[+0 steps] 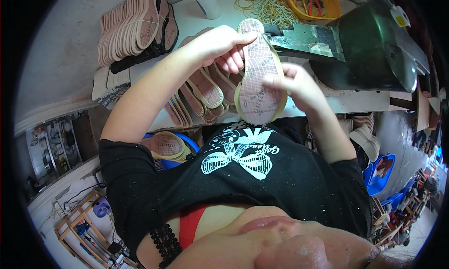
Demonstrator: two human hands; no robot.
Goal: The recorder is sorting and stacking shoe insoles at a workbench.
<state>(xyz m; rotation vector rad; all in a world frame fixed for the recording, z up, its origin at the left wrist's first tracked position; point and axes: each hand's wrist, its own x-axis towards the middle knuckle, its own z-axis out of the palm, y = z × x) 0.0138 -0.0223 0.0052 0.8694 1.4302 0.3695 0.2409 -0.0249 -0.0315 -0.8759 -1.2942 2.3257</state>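
A shoe insole (258, 75) with a pinkish gridded face and a yellowish rim stands upright before me, its narrow heel end up. My left hand (229, 47) grips it near the heel, thumb across the face and fingers curled at the edge. On the opposite edge, my right hand (297, 84) pinches the wider part, thumb on the face and fingers behind; it is slightly blurred. The heel end is beside the tip of a green metal machine arm (306, 42). More insoles (206, 89) lie overlapping on the table, partly hidden behind my left forearm.
Bundled insoles (128, 28) are stacked at the far left. At the back are a white bottle (207, 4), a heap of rubber bands (271, 10) and a yellow basket (322, 4) with red-handled pliers. A large dark green machine body (369, 44) blocks the right side. A blue container (187, 145) with insoles stands lower left.
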